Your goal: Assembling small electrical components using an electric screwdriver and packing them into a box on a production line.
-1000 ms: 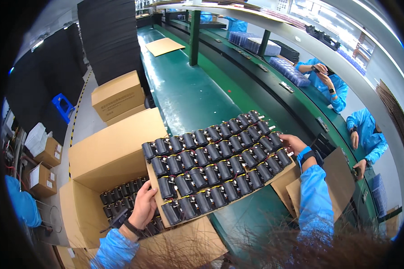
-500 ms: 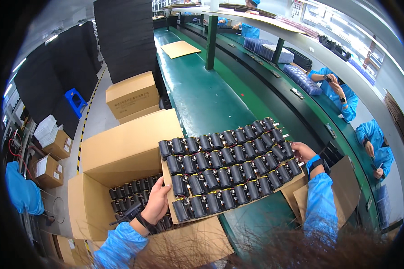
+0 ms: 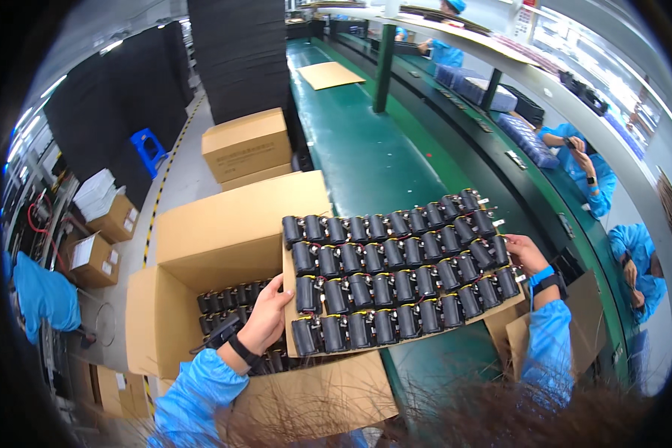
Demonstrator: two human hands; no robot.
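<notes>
My left hand (image 3: 266, 319) is closed on the left edge of a cardboard sheet (image 3: 289, 263), thumb on top. At the far right edge, my right hand (image 3: 526, 255) grips the same sheet, its fingers partly hidden. Across the sheet lie several rows of black cylindrical parts (image 3: 383, 287) with yellow and red wires and small metal ends. The sheet is held up, partly over an open carton (image 3: 143, 321) and partly over the green bench. More such black cylinders (image 3: 228, 299) sit in the carton, partly behind my left hand.
A long green bench (image 3: 366, 153) runs away ahead, bearing a flat cardboard piece (image 3: 331, 75). Beyond the carton stands a closed box (image 3: 248, 145). Folded cardboard (image 3: 586, 321) is by my right forearm. Co-workers in blue (image 3: 581, 168) are along the line at right. A blue stool (image 3: 148, 151) stands left.
The whole scene has shifted right in the picture as the view turned left. Both hands keep hold of the sheet, which sits nearly the same over the carton and bench.
</notes>
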